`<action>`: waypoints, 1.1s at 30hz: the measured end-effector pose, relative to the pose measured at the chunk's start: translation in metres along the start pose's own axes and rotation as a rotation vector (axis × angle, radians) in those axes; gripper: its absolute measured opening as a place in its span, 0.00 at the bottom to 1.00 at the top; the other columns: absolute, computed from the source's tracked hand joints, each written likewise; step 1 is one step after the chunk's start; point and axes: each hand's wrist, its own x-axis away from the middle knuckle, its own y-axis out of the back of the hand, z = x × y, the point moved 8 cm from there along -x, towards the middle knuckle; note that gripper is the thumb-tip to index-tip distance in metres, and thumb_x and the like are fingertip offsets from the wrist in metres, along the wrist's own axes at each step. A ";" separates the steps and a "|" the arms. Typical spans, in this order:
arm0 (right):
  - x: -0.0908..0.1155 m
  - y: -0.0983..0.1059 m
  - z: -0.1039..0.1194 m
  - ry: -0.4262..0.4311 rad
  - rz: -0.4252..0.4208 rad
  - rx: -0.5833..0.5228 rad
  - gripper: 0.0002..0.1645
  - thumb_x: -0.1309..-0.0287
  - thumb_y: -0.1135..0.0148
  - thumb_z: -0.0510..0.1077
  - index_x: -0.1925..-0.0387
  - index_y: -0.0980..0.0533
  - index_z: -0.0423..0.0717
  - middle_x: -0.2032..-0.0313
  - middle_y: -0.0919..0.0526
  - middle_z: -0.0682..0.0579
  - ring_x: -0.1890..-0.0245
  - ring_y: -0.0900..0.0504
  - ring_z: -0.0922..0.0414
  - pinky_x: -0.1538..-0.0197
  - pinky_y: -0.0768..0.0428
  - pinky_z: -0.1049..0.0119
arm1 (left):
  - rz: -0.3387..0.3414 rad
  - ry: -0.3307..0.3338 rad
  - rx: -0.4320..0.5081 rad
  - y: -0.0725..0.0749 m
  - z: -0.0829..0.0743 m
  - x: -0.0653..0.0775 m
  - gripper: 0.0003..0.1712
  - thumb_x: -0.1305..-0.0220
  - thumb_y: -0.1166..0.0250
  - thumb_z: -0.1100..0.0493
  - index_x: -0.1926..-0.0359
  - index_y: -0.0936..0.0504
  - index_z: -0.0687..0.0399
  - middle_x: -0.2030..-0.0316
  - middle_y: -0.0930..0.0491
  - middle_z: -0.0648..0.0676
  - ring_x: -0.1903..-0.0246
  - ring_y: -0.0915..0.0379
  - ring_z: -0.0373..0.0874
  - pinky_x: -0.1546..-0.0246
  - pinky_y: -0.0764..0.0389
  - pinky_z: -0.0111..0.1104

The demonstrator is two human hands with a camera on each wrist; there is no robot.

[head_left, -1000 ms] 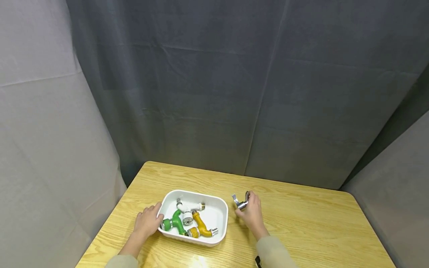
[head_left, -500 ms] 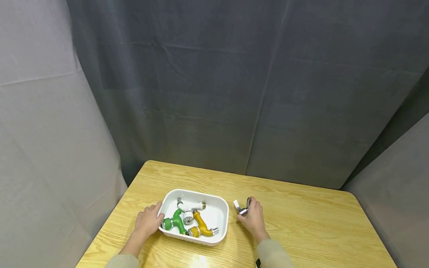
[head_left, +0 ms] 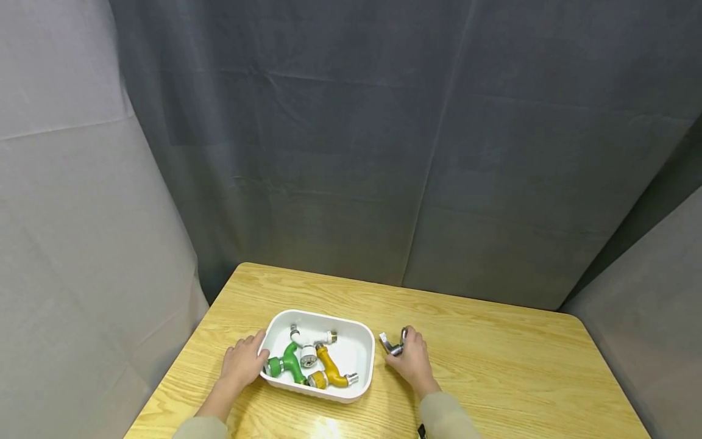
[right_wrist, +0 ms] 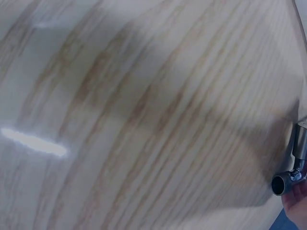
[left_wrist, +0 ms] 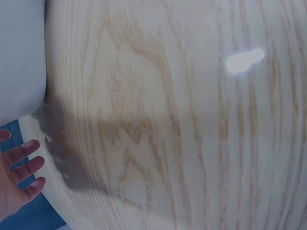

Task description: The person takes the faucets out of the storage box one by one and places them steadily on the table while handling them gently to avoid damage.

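Observation:
My right hand (head_left: 412, 360) holds a chrome tap (head_left: 395, 349) just to the right of the white plastic tub (head_left: 359, 341), its thumb and fingers around the body and the lever side facing left. In the right wrist view the tap's round open end (right_wrist: 279, 185) points away from the fingers (right_wrist: 296, 201). At the tub's left rim rests my left hand (head_left: 242, 360), its thumb by the green tap (head_left: 287, 364). The left wrist view shows loosely spread fingers (left_wrist: 26, 167) beside the tub's wall (left_wrist: 24, 57). A white tap (head_left: 309, 347) and a yellow tap (head_left: 330, 371) lie inside the tub.
The wood-grain table (head_left: 493, 360) extends to the right of the tub and ends at a rounded back edge. Behind it hangs a dark grey curtain (head_left: 329, 152). A pale cloth (head_left: 82, 244) hangs on the left, another pale cloth (head_left: 658, 292) on the right.
My right hand has moved slightly nearer to me, turning the chrome tap a little. The left hand and the tub with its taps stay practically where they were.

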 end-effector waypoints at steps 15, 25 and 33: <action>-0.003 -0.004 0.000 -0.052 0.059 0.006 0.48 0.70 0.31 0.45 0.44 0.39 0.30 0.56 0.30 0.34 0.55 0.30 0.42 0.52 0.27 0.50 | 0.008 0.008 0.008 -0.001 0.001 0.000 0.28 0.38 0.52 0.49 0.38 0.35 0.55 0.48 0.27 0.63 0.49 0.33 0.61 0.51 0.36 0.58; -0.002 -0.006 0.002 -0.063 0.096 0.029 0.46 0.65 0.34 0.45 0.42 0.39 0.28 0.55 0.31 0.33 0.55 0.31 0.42 0.52 0.27 0.50 | 0.009 0.003 0.000 -0.001 0.000 0.000 0.29 0.38 0.51 0.49 0.38 0.35 0.55 0.49 0.27 0.62 0.49 0.33 0.60 0.50 0.35 0.57; -0.001 -0.005 0.006 -0.065 0.125 0.072 0.44 0.58 0.38 0.47 0.41 0.39 0.27 0.52 0.32 0.31 0.53 0.31 0.41 0.53 0.26 0.50 | 0.012 0.002 0.000 -0.001 0.001 0.000 0.28 0.38 0.52 0.49 0.38 0.35 0.56 0.49 0.27 0.63 0.49 0.33 0.60 0.51 0.35 0.57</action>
